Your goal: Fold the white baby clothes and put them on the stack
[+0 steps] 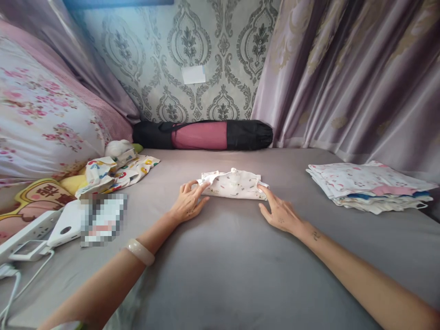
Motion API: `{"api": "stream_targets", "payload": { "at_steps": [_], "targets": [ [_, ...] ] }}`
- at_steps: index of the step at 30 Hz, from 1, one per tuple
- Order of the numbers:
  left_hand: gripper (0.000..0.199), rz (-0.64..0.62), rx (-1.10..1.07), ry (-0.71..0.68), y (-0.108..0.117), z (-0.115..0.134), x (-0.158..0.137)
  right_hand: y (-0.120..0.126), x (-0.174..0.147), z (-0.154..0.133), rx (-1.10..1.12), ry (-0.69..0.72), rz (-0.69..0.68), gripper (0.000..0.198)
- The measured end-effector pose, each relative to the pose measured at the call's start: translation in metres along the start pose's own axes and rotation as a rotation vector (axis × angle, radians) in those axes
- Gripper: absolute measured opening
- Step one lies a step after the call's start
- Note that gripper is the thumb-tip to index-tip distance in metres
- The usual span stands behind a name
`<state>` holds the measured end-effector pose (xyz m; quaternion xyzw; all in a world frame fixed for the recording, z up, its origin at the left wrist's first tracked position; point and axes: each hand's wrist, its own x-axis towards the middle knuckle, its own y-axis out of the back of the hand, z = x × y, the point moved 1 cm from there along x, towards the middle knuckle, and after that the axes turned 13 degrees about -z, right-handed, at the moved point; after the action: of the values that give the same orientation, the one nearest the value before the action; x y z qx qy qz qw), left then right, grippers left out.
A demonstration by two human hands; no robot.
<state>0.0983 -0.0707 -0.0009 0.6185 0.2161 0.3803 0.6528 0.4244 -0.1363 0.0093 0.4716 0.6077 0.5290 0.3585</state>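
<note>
A small white garment [233, 183] with a tiny scattered print lies folded into a flat, wide bundle on the grey sheet [233, 266]. My left hand [188, 201] is at its left end, index fingertip on the cloth and thumb held apart. At the right end, my right hand [282, 213] touches the fabric with its stretched index finger, the thumb spread away below. Neither hand is closed around the cloth. A pale bangle [140, 252] circles my left forearm.
A stack of folded clothes [369, 185] sits at the right. Along the wall lies a black and pink rolled bag [202, 134]. On the left are crumpled printed clothes [118, 173], a cartoon cushion [39, 199], a white power strip [32, 231], a white box-shaped device [68, 224] and cables.
</note>
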Motion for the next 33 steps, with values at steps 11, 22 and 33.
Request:
{"api": "stream_targets", "payload": {
  "at_steps": [11, 22, 33],
  "targets": [
    [0.052, -0.102, -0.016, 0.124, -0.018, -0.010, 0.035, 0.005, 0.035, 0.004, -0.092, -0.098, -0.140, 0.049],
    [0.051, -0.184, 0.014, 0.365, -0.017, -0.010, 0.046, 0.002, 0.050, 0.023, 0.046, -0.227, -0.195, 0.052],
    [0.039, -0.074, 0.078, 0.402, -0.008, 0.005, 0.068, 0.015, 0.064, -0.013, -0.167, -0.367, -0.073, 0.041]
  ]
}}
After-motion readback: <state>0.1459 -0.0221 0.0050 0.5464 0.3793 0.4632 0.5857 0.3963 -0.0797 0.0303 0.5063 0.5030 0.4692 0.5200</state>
